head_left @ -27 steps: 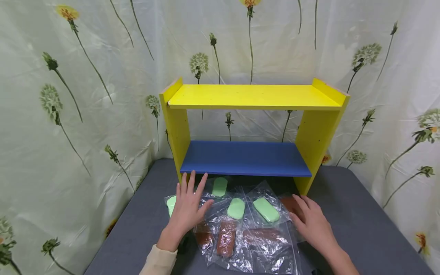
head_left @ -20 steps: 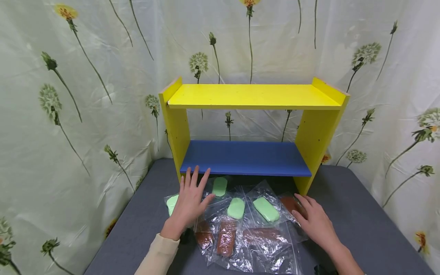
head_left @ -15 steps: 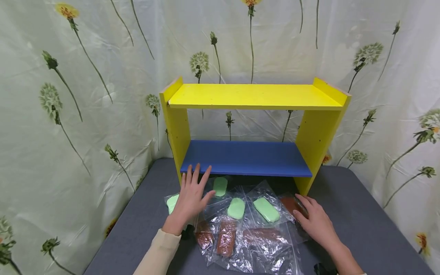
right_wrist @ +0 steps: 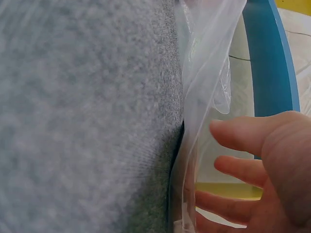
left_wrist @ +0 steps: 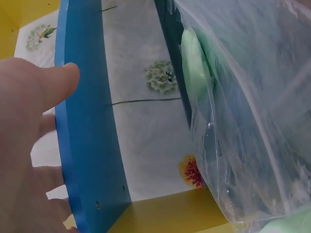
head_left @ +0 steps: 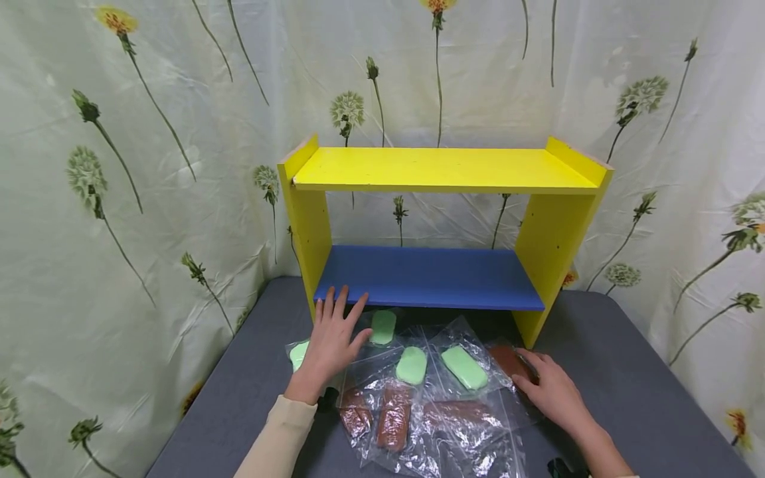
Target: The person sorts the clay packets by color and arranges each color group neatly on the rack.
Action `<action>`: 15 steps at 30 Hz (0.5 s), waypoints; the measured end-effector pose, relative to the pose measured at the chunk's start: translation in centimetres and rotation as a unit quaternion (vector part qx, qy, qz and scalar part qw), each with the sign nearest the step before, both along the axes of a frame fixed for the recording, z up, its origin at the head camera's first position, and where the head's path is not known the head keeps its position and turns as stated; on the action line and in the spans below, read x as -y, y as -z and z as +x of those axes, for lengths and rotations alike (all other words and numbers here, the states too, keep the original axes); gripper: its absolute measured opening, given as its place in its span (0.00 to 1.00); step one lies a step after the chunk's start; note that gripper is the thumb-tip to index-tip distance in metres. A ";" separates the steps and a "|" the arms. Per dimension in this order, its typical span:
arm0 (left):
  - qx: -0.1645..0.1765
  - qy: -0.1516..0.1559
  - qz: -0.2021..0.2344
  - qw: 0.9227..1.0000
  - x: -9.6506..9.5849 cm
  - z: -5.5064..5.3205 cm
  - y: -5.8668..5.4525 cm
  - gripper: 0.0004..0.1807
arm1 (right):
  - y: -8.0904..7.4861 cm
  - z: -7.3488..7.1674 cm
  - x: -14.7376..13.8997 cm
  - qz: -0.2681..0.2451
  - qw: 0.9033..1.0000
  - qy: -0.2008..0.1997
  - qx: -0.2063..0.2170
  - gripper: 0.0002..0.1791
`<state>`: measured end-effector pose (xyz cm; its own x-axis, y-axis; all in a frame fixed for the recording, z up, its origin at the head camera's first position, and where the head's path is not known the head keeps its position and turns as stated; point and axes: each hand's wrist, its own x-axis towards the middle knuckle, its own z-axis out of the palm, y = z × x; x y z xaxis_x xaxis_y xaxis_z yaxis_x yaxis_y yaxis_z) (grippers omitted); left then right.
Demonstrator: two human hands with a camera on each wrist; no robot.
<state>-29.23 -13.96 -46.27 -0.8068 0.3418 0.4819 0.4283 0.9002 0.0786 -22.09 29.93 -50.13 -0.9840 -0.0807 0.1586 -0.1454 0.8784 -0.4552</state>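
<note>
My left hand [head_left: 327,345], fingers spread, is over the left side of a pile of clear zip bags, near the front edge of the blue shelf [head_left: 427,275]. In the left wrist view, its thumb and fingers [left_wrist: 60,80] appear by that blue board. At the pile's right edge is my right hand [head_left: 552,388], its fingers loosely bent beside a bag with a brown flat piece [head_left: 507,360]. The right wrist view shows a gap between its thumb and the plastic bag [right_wrist: 201,82]. Whether its far fingertips touch the bag is unclear. Light green rounded blocks [head_left: 465,367] lie in other bags.
A yellow shelf unit [head_left: 445,169] with a blue lower board stands at the back of the grey table [head_left: 221,398]. More bagged brown pieces [head_left: 393,418] lie in front. A floral curtain [head_left: 197,133] hangs behind and at both sides.
My left hand has risen slightly toward the blue shelf and to the right. My right hand has shifted a little right and nearer to me. The bags stay in place.
</note>
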 end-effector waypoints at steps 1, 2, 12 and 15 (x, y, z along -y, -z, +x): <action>-0.004 0.000 0.000 1.000 0.1 0.0 0.0 0.39 | 0.0 -0.1 0.0 0.003 1.000 -0.002 -0.001 0.33; -0.009 0.001 0.000 1.000 0.1 -0.1 0.0 0.38 | 0.0 -0.2 0.0 0.006 1.000 -0.006 0.000 0.33; -0.058 0.016 -0.003 0.998 0.8 -0.7 0.0 0.36 | -0.2 -1.1 0.0 0.008 0.999 0.014 0.037 0.42; -0.069 0.022 -0.004 0.997 0.9 -0.8 0.1 0.35 | -0.3 -1.2 -0.1 0.001 0.998 0.029 0.050 0.47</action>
<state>-30.07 -14.82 -46.39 -0.7180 0.3790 0.5839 0.4730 0.8810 0.0097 -23.31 30.07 -49.86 -0.9979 -0.0240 0.0594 -0.0489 0.8846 -0.4638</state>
